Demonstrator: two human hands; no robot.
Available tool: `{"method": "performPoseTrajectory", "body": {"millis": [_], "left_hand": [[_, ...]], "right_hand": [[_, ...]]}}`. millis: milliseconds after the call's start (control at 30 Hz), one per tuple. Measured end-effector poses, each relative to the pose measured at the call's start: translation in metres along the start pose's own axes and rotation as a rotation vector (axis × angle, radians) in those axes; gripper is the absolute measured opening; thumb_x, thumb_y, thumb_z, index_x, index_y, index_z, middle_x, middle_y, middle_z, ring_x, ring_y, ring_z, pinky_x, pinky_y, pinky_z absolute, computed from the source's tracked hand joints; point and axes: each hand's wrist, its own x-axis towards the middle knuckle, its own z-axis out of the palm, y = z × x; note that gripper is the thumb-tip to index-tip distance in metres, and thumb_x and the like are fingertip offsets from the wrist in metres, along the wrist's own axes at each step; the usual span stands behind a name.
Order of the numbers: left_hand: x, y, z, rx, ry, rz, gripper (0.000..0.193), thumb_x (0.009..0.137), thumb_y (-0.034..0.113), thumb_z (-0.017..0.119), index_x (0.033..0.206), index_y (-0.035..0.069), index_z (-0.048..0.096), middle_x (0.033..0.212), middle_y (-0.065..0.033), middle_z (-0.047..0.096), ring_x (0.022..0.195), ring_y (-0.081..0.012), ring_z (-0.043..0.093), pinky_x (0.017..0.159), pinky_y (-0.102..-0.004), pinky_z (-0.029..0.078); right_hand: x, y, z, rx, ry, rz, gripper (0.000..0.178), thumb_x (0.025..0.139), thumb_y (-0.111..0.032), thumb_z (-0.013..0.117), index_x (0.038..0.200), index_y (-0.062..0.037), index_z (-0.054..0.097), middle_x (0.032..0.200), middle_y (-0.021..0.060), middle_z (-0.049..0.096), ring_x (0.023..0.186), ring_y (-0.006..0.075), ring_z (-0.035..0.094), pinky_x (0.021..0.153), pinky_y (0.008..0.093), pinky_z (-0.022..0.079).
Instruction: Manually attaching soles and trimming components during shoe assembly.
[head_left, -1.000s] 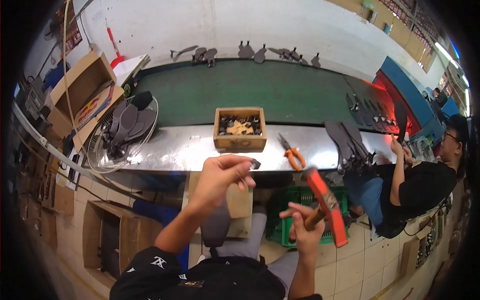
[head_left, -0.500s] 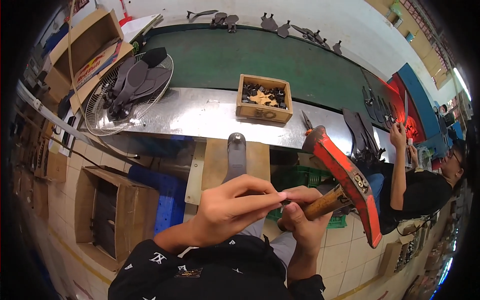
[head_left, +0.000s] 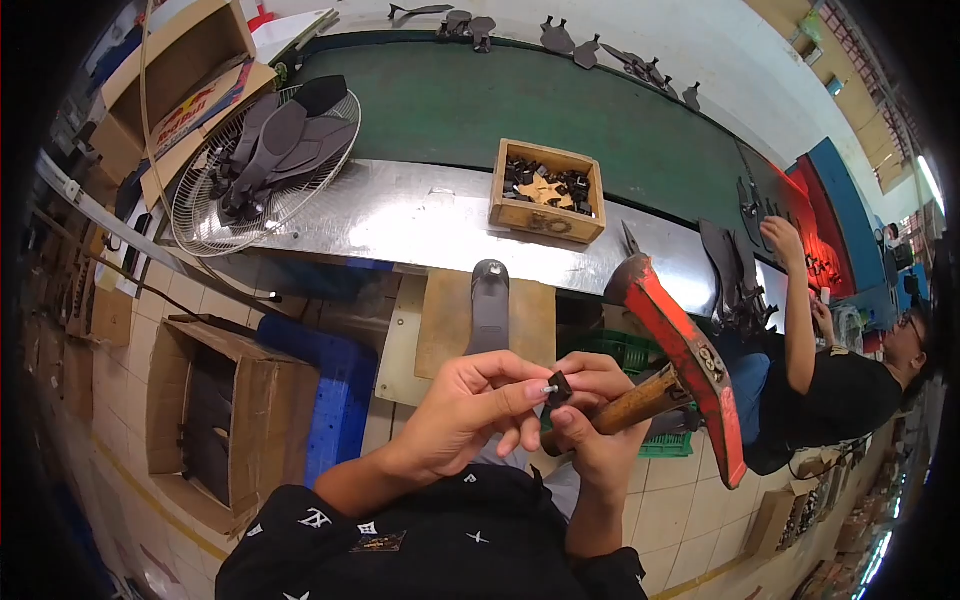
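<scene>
My left hand [head_left: 462, 405] is closed in a pinch, with a small shiny metal pin [head_left: 549, 389] at its thumb and fingertip. That pin touches a small black clip-like piece [head_left: 560, 391], which the thumb and finger of my right hand [head_left: 603, 425] grip. The same right hand holds a hammer by its wooden handle [head_left: 640, 400]; the worn red head [head_left: 688, 350] points up and right. Just beyond my hands a dark grey strap-shaped part [head_left: 490, 305], with a metal fitting at its far tip, lies on a brown board [head_left: 530, 320].
On the metal ledge stand a wooden box [head_left: 545, 225] of small black pieces and pliers [head_left: 631, 240]. A wire basket [head_left: 185, 215] holds dark flat parts at left. Behind runs a green conveyor belt [head_left: 430, 115]. A co-worker [head_left: 830, 400] sits at right; a cardboard box [head_left: 270, 430] stands lower left.
My fingertips have shifted slightly, so the black piece and the pin now show between them. The hammer stays in my right hand. The co-worker's raised hand has moved up and left.
</scene>
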Motion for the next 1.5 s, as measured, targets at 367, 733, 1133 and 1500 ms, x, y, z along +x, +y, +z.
{"method": "performPoseTrajectory", "body": {"millis": [367, 733, 1133, 1500], "left_hand": [[0.007, -0.023, -0.023, 0.347, 0.153, 0.18, 0.03, 0.092, 0.012, 0.071, 0.117, 0.002, 0.058, 0.107, -0.0064, 0.064, 0.079, -0.0144, 0.063, 0.064, -0.0234, 0.049], [0.104, -0.001, -0.13, 1.561, 0.383, 0.776, 0.039, 0.082, 0.024, 0.076, 0.115, 0.007, 0.064, 0.113, -0.011, 0.067, 0.104, -0.0285, 0.061, 0.09, -0.0398, 0.044], [0.088, -0.013, -0.126, 1.479, 0.322, 0.702, 0.024, 0.079, 0.022, 0.076, 0.102, 0.013, 0.073, 0.098, -0.0034, 0.071, 0.098, -0.0202, 0.062, 0.092, -0.037, 0.036], [0.085, -0.01, -0.122, 1.472, 0.303, 0.747, 0.025, 0.08, 0.019, 0.077, 0.102, 0.011, 0.072, 0.099, -0.0061, 0.071, 0.099, -0.0209, 0.063, 0.092, -0.0377, 0.038]], "right_hand": [[0.005, 0.011, 0.004, 0.115, 0.065, 0.152, 0.014, 0.088, 0.002, 0.071, 0.099, 0.004, 0.062, 0.114, 0.0252, 0.067, 0.061, 0.0072, 0.059, 0.047, 0.0189, 0.045], [0.046, 0.055, -0.007, 0.089, -0.058, 0.332, 0.018, 0.099, -0.015, 0.062, 0.099, 0.0026, 0.058, 0.103, 0.0206, 0.07, 0.043, 0.0042, 0.043, 0.04, 0.0198, 0.038], [0.084, 0.103, -0.023, -0.671, -0.13, 0.063, 0.017, 0.089, -0.012, 0.072, 0.095, 0.0023, 0.065, 0.072, 0.0073, 0.061, 0.071, 0.0135, 0.06, 0.065, 0.0296, 0.047], [0.089, 0.096, -0.014, -0.92, -0.281, -0.211, 0.022, 0.077, 0.01, 0.066, 0.096, 0.0004, 0.062, 0.093, 0.0146, 0.065, 0.08, 0.0333, 0.066, 0.072, 0.0342, 0.051]]}}
